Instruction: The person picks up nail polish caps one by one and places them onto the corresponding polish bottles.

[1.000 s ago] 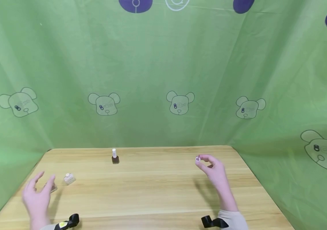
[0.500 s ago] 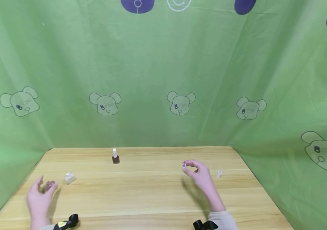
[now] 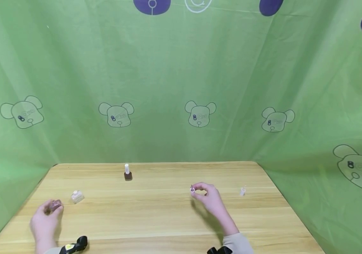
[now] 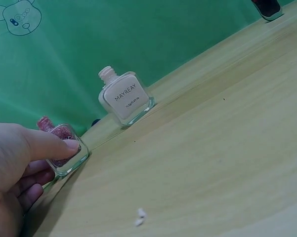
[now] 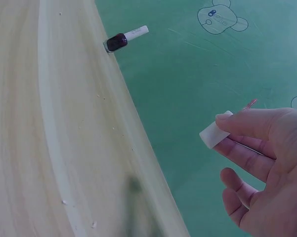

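My left hand [image 3: 44,223] pinches a small glass nail polish bottle [image 4: 64,148] of glittery pinkish-red polish between thumb and fingers. Its threaded neck is bare of a cap. Just beyond it stands an uncapped bottle of whitish nail polish [image 4: 126,98], lettered MAYREAY. Over the middle right of the table, my right hand [image 3: 212,201] holds a white nail polish cap [image 5: 215,131] by thumb and fingertips. A reddish brush [image 5: 251,103] sticks out from the cap, pointing away from the tabletop.
A dark nail polish bottle [image 3: 128,175] with its white cap on stands near the table's back edge. Another white cap [image 3: 242,191] is upright on the wooden table [image 3: 155,218] at right, brush up. A green printed curtain [image 3: 158,70] encloses the back and sides.
My left hand has closed its fingers on the pinkish-red bottle. My right hand has moved left and nearer with its cap, uncovering the other white cap on the table.
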### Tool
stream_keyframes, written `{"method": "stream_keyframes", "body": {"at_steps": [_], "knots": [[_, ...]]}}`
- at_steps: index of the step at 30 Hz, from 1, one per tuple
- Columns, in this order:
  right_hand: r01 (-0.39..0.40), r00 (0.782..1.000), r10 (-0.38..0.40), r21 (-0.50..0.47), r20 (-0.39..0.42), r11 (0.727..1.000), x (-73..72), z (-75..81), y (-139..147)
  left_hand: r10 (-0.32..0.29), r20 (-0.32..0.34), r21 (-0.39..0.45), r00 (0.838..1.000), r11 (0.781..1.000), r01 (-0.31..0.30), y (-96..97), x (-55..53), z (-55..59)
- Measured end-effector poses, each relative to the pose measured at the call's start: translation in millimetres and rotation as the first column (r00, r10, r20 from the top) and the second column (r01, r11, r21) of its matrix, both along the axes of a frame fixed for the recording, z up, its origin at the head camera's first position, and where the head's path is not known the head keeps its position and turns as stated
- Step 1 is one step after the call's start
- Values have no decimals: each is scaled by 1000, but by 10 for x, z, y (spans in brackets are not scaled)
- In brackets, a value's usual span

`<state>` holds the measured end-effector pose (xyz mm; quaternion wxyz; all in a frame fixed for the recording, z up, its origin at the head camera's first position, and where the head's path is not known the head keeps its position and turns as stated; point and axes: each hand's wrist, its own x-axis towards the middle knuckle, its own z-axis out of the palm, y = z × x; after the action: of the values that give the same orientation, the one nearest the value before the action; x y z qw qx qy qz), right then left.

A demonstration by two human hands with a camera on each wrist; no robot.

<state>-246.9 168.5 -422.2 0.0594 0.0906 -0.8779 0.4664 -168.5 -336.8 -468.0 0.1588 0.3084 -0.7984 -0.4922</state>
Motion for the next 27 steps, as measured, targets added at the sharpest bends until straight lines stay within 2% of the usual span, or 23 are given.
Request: {"method": "stream_keyframes", "body": {"at_steps": [15, 23, 27], "knots": [[10, 1000, -10, 15, 10, 1000, 5, -16, -1, 12, 35, 14, 999, 1000, -13, 11, 3, -12], [10, 1000, -11, 9, 16, 1000, -9, -27, 17, 19, 25, -59, 1000, 998, -17, 26, 7, -5], [12, 1000, -13, 12, 19, 1000, -1, -12, 27, 21, 1, -62, 1000, 998, -21, 50, 1, 51]]}}
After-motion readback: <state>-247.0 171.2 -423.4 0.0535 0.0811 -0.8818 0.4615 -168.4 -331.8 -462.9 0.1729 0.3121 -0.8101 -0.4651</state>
